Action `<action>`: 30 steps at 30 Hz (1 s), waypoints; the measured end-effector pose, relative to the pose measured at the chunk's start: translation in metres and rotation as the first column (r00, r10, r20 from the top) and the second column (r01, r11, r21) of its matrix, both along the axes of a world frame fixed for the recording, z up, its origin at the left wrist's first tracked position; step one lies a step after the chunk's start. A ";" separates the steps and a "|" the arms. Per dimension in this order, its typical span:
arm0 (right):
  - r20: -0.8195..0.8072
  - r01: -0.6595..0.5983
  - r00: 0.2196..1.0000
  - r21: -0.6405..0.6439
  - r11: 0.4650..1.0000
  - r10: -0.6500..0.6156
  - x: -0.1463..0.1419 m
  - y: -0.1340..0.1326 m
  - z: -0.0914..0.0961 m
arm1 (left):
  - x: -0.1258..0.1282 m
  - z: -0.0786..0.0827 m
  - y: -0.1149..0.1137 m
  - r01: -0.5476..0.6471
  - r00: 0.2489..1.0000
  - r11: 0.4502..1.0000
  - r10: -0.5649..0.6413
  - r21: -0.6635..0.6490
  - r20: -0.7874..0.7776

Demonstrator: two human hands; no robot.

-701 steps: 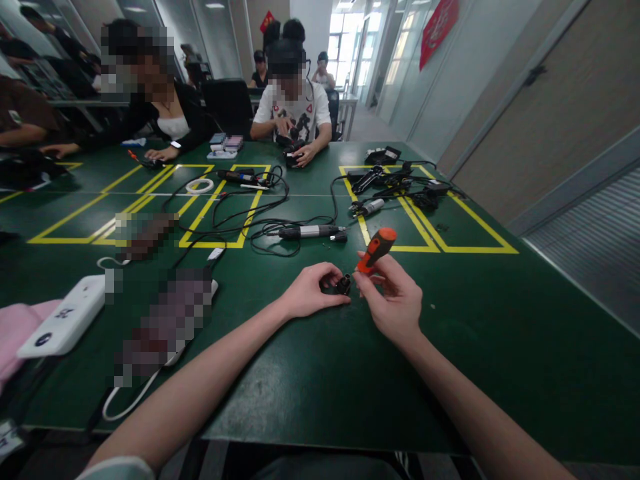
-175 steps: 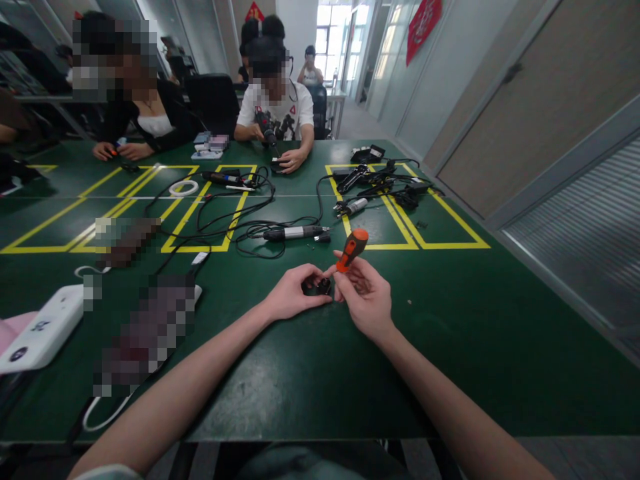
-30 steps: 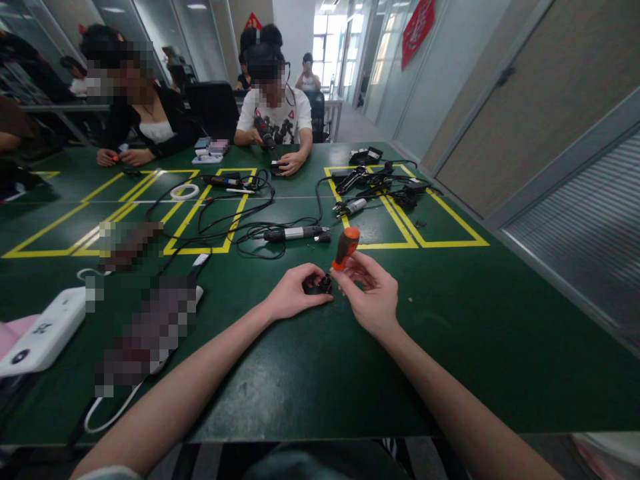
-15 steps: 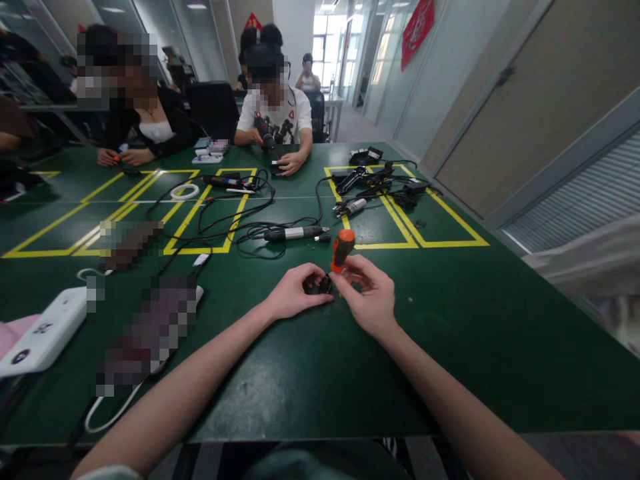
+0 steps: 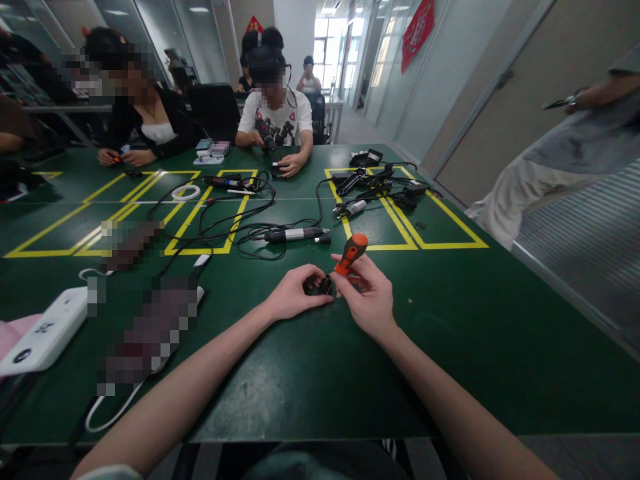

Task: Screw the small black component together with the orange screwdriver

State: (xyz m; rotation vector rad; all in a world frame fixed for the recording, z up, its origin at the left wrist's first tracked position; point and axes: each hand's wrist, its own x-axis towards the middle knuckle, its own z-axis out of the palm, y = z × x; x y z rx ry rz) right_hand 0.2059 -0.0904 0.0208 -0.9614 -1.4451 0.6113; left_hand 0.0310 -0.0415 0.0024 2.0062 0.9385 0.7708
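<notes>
My left hand [image 5: 295, 297] is closed around a small black part [image 5: 323, 287] that rests on the green table [image 5: 450, 347]. My right hand [image 5: 370, 300] grips an orange-handled screwdriver [image 5: 351, 252], its handle tilted up and to the right, its tip down at the black part. Both hands meet near the middle of the table in front of me.
Just beyond my hands lie a black and silver tool [image 5: 295, 234] and tangled black cables [image 5: 235, 213]. More tools [image 5: 375, 183] sit in the yellow-taped box at the far right. A white device [image 5: 37, 333] lies at left. People sit across the table; a person [image 5: 560, 160] walks at the right.
The screwdriver handle has tilted a little to the right. A person has walked into view along the right side of the room. My left hand has stayed put.
</notes>
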 end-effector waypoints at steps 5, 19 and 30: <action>-0.060 0.040 0.997 -0.005 0.999 -0.041 -0.001 0.001 -0.003 | -0.001 0.001 0.000 0.008 1.000 1.000 -0.008 0.006 0.010; 0.002 -0.029 1.000 0.032 0.999 0.029 0.000 0.004 -0.002 | -0.001 0.001 0.000 0.004 1.000 1.000 -0.004 0.016 0.003; 0.020 -0.004 1.000 0.066 0.998 0.003 -0.001 0.007 -0.008 | -0.001 0.001 0.000 0.006 1.000 1.000 -0.006 0.021 -0.003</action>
